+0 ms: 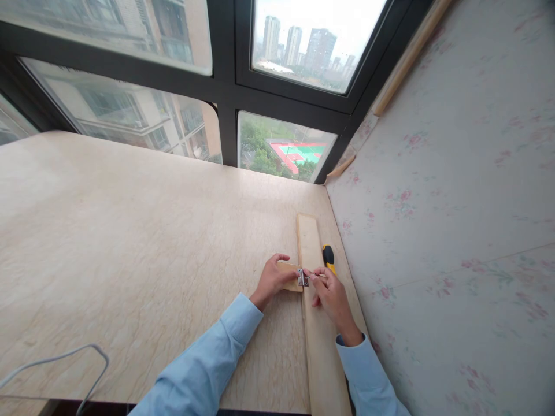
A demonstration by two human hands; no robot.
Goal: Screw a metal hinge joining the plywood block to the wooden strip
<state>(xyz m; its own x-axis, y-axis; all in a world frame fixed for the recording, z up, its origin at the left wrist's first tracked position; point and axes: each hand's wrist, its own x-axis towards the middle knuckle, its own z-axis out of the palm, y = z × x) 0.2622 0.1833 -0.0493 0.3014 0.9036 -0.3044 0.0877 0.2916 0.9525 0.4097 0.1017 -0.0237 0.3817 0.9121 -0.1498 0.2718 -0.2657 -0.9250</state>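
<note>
A small metal hinge (pixel 300 281) lies across the joint between a short wooden block (pixel 293 285) and a long wooden board (pixel 310 237). My left hand (pixel 274 279) grips the short block from the left, its fingers reaching to the hinge. On the other side, my right hand (pixel 330 290) pinches a thin metal piece that looks like a screw (pixel 311 276) close to the hinge's right leaf; the fingertips partly hide it. Just beyond that hand, a screwdriver with a black and yellow handle (pixel 328 255) lies beside the board, its lower part hidden.
The marble-patterned ledge (pixel 130 242) bears the wood. A flowered wall (pixel 433 231) rises close on the right, and dark-framed windows (pixel 228 86) stand behind. A grey cable (pixel 97 348) loops over the front left edge.
</note>
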